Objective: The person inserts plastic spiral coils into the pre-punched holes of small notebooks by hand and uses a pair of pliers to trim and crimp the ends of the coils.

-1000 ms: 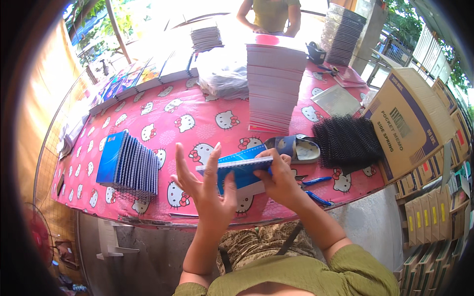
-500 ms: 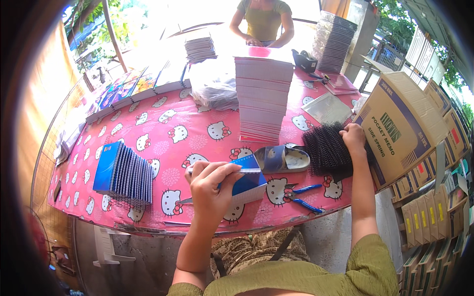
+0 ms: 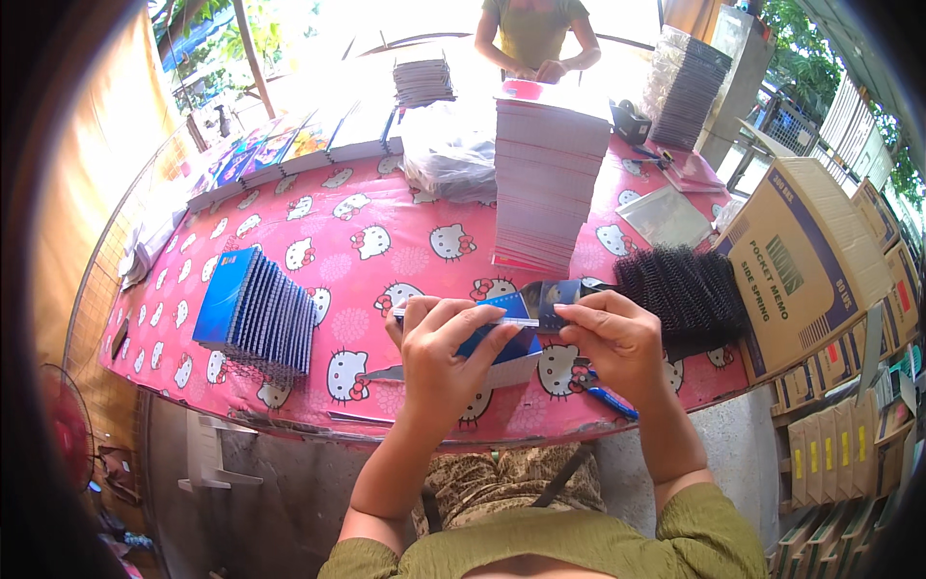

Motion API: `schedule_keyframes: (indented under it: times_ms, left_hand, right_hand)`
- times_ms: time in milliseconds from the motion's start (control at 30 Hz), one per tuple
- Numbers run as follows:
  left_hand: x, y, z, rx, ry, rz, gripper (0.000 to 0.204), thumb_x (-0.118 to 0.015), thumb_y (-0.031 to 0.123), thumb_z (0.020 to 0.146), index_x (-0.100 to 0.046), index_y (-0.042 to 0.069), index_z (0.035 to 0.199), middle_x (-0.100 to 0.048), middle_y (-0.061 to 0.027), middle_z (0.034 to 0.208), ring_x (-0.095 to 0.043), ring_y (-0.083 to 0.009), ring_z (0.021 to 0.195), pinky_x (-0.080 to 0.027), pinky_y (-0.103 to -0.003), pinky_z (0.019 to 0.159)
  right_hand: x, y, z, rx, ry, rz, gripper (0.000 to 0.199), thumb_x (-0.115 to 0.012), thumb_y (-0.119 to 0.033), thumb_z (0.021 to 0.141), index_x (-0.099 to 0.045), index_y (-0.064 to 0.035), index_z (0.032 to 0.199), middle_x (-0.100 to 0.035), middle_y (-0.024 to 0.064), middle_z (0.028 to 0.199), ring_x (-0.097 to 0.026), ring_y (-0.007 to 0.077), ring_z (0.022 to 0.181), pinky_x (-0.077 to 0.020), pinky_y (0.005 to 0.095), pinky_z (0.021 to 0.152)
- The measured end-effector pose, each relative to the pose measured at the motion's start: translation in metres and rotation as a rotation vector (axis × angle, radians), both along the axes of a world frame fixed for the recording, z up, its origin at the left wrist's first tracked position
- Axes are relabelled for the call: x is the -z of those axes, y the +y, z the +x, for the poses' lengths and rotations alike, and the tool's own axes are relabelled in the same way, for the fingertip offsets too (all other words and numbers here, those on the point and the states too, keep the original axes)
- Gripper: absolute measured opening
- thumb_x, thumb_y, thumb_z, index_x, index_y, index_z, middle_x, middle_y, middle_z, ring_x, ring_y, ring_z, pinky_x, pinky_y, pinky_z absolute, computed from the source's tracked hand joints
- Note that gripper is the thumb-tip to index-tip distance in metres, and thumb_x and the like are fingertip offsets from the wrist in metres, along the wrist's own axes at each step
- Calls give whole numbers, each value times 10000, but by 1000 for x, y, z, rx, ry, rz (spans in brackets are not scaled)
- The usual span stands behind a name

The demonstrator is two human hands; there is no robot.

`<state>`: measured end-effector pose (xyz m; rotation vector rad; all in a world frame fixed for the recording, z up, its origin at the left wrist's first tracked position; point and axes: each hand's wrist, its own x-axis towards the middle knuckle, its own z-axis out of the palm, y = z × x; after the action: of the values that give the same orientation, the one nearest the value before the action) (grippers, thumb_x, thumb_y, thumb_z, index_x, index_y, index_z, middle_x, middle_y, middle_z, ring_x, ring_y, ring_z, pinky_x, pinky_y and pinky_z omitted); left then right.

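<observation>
- From the head camera, your left hand (image 3: 446, 355) is closed around a small blue notebook (image 3: 502, 333), thumb under and fingers curled over its top edge, so the booklet sits level above the near edge of the table (image 3: 318, 217).
- Your right hand (image 3: 617, 340) pinches at the notebook's right end, fingertips together near what may be a black binding coil; the coil itself is too small to make out. Both hands meet on the booklet, which steadies it for fine work at that end.
- The notebook is held just off the pink patterned tablecloth, right in front of your chest, between the two piles you draw on.
- To your right, a heap of black binding coils (image 3: 680, 294) lies within easy reach of the right hand, beside an open cardboard box (image 3: 801, 265).
- To your left, a row of blue notebooks (image 3: 256, 314) stands fanned on edge, apart from the work in hand.
- A tall stack of pink-edged paper pads (image 3: 545, 183) rises just behind your hands.
- A blue pen (image 3: 606, 399) lies on the cloth under your right wrist.
- Across the table another person (image 3: 533, 34) works with both hands at the far edge.
</observation>
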<state>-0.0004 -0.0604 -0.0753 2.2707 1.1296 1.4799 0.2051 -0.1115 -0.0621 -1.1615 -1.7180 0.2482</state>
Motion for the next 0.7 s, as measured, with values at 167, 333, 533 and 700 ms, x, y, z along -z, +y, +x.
schedule_keyframes:
  times_ms: [167,333,533,700]
  left_hand:
    - [-1,-1,1,0,17,-2,225,-818,277,703,-759,112,846,-676,6,799,-542,-158,832,-347,-328,831]
    - [2,0,0,20,-26,6,221,-822,240,698,-762,99,857,-677,-3,794,-531,-157,814,-375,-312,788]
    - [3,0,0,16,-31,19,223,-823,214,691,-760,98,871,-681,-8,805,-528,-160,809,-398,-306,755]
    - [3,0,-2,9,-14,18,262,-830,172,671,-745,105,910,-688,-9,832,-539,-169,830,-410,-313,774]
  right_hand:
    - [0,5,-8,44,11,98,244,-719,57,745,-715,-30,973,-656,85,823,-644,155,701,-515,272,609]
    - [-10,11,2,-159,5,-256,198,-689,19,794,-708,-42,981,-645,86,824,-641,168,707,-513,283,615]
    - [-17,8,-10,-56,-108,-295,150,-689,-105,842,-629,-27,955,-629,97,833,-652,219,709,-512,334,608]
    - [-14,5,-28,45,-210,-31,252,-705,-208,841,-589,-51,1001,-614,99,849,-640,272,688,-499,368,599]
